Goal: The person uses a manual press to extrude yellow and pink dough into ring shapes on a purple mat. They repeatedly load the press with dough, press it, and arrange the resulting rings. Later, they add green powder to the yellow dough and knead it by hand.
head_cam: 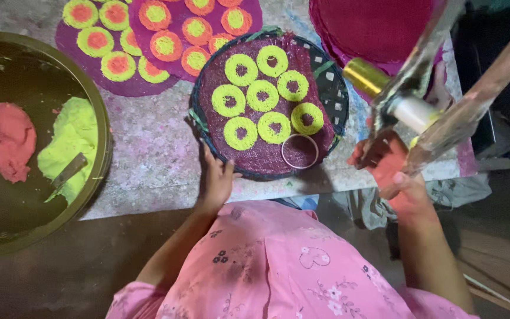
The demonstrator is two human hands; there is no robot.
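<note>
A round woven tray (332, 88) lined with purple mesh cloth carries several yellow-green noodle rings (262, 94) and one bare metal ring (300, 151) at its near edge. My left hand (215, 180) rests on the tray's near left rim, fingers spread. Over at the right, my right hand (392, 171) grips the handle of a metal press (420, 103) with a brass cylinder (366, 77), held tilted above the table's edge.
A big dark bowl (98, 118) at left holds pink dough (1, 139), yellow-green dough (75, 139) and a scraper (66, 172). Purple mats (134, 85) with several yellow and orange rings lie at the back. A stack of dark red mats (373, 23) sits back right.
</note>
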